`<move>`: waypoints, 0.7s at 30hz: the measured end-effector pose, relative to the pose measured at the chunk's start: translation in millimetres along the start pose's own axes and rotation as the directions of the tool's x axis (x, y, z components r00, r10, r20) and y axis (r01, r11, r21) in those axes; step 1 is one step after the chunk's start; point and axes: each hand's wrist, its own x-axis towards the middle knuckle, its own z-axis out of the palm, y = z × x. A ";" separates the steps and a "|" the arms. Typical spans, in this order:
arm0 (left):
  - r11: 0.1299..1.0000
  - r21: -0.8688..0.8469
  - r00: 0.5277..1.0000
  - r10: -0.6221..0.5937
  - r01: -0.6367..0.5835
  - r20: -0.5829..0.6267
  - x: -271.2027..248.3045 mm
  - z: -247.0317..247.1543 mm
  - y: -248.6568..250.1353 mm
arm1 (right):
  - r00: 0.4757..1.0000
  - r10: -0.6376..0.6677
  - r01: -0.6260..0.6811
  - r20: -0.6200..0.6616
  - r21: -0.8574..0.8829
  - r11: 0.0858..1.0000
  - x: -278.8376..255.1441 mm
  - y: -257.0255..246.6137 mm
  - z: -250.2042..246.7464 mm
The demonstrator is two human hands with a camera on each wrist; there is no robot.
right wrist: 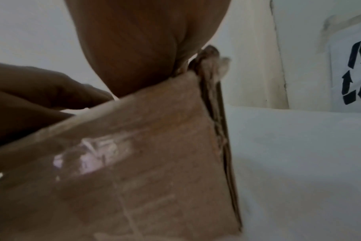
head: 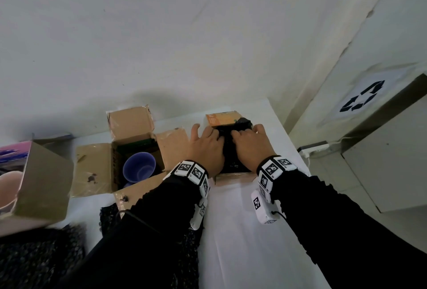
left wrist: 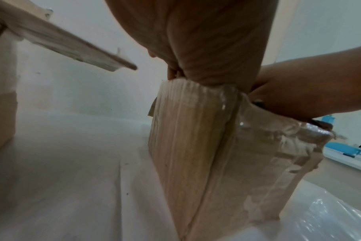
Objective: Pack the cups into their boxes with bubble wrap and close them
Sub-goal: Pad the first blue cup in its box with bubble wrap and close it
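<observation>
Overhead, seemingly plastic-covered white table (head: 242,231) against wall (head: 184,34).

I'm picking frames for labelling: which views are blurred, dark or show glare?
Head view: sharp at the hands, smeared at the pink box on its left edge. Left wrist view: soft, glare on the taped box. Right wrist view: dim, blurred, hand in shadow.

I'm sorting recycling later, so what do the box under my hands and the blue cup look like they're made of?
The box: brown corrugated cardboard, ribbed, with glossy clear tape on its edges. The blue cup: smooth, matte, likely plastic, though ceramic can't be ruled out.
</observation>
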 end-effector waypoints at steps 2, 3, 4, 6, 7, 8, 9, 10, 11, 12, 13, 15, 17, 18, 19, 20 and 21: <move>0.998 0.053 1.000 -0.019 0.019 -0.001 -0.8 -3.8 -1.4 | 1.000 -0.021 0.021 0.001 -0.074 0.997 -1.2 -1.8 4.3; 0.997 0.063 0.999 -0.032 0.032 0.006 -1.0 -5.8 -3.2 | 1.000 -0.018 0.017 -0.005 -0.102 0.995 -2.5 -2.6 4.8; 0.997 0.062 0.999 -0.041 0.041 0.012 -1.3 -6.1 -5.4 | 0.999 -0.011 0.007 -0.036 -0.106 0.994 -3.6 -2.6 6.3; 0.998 0.040 0.999 -0.041 0.041 0.006 -2.2 -5.4 -10.0 | 0.996 -0.012 0.002 -0.090 -0.112 0.994 -4.1 -1.4 8.5; 0.999 0.028 0.999 -0.041 0.041 -0.001 -2.8 -5.6 -11.1 | 0.994 -0.017 0.004 -0.107 -0.120 0.993 -3.9 -0.2 8.9; 0.999 0.017 0.999 -0.044 0.044 -0.005 -3.3 -6.6 -10.5 | 0.992 -0.022 0.007 -0.125 -0.121 0.993 -3.6 0.9 8.9; 0.999 0.007 0.999 -0.049 0.049 -0.005 -3.3 -7.0 -9.1 | 0.990 -0.021 0.004 -0.138 -0.120 0.993 -3.3 1.7 10.3; 0.999 -0.002 0.999 -0.051 0.051 -0.009 -3.1 -6.6 -7.7 | 0.991 -0.013 -0.003 -0.130 -0.120 0.993 -3.5 2.2 11.4; 0.999 -0.010 0.999 -0.046 0.046 -0.025 -3.2 -5.7 -6.3 | 0.993 -0.006 -0.008 -0.117 -0.121 0.993 -4.1 2.5 13.5; 0.999 -0.016 0.998 -0.033 0.033 -0.045 -3.8 -4.4 -5.6 | 0.994 -0.009 -0.005 -0.113 -0.121 0.993 -3.9 2.6 16.1; 1.000 -0.023 0.998 -0.014 0.012 -0.058 -4.0 -3.0 -6.0 | 0.992 -0.018 0.003 -0.122 -0.120 0.993 -2.8 2.9 18.1; 0.998 -0.049 0.999 0.022 -0.024 -0.040 -4.0 0.5 -8.4 | 0.996 -0.025 0.017 -0.082 -0.105 0.994 0.0 4.0 16.7; 0.999 -0.049 1.000 0.017 -0.016 0.019 -3.7 0.7 -11.2 | 0.999 -0.034 0.031 -0.033 -0.108 0.994 2.9 5.5 16.2; 0.999 -0.035 0.998 0.004 -0.002 0.056 -3.0 -0.6 -12.4 | 0.999 -0.039 0.037 -0.028 -0.100 0.994 3.6 6.2 16.2; 1.000 -0.012 0.996 -0.006 0.007 0.088 -1.6 -2.3 -13.2 | 0.998 -0.048 0.045 -0.028 -0.088 0.995 3.6 7.0 15.7; 1.000 0.018 0.994 -0.007 0.005 0.109 -0.2 -4.5 -13.4 | 0.998 -0.056 0.053 -0.041 -0.077 0.996 2.5 7.5 14.6; 0.999 0.045 0.993 -0.003 -0.002 0.120 0.9 -7.3 -12.8 | 0.995 -0.062 0.057 -0.074 -0.068 0.996 1.6 9.0 14.7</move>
